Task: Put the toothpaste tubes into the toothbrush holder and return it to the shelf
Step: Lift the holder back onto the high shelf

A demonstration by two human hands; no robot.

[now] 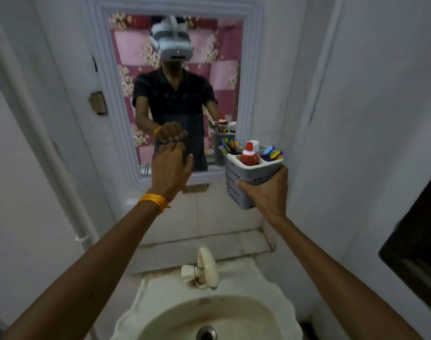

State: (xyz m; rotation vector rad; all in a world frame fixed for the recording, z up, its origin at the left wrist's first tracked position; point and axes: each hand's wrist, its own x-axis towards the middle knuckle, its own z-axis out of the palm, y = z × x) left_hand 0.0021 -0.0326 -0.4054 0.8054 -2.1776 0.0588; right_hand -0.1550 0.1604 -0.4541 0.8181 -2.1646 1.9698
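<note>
My right hand (268, 195) grips the grey perforated toothbrush holder (243, 177) from below and holds it in the air beside the mirror's lower right corner. A red toothpaste tube (248, 157) with a red cap stands upright in its front compartment. Behind that one, a second tube with a white cap (254, 144) pokes up. Colourful toothbrushes (273, 153) fill the side compartments. My left hand (170, 168), with an orange band at the wrist, reaches to the mirror; its bent fingertips touch the glass, the thumb is apart, and I see nothing in it. The narrow shelf ledge (204, 176) runs under the mirror.
The white-framed mirror (251, 69) reflects a person with a headset and the holder. Below are a tiled ledge (209, 241), a cream tap (207, 266) and a washbasin (160, 303). A white pipe (50, 155) runs down the left wall. A dark object (418, 241) juts in at right.
</note>
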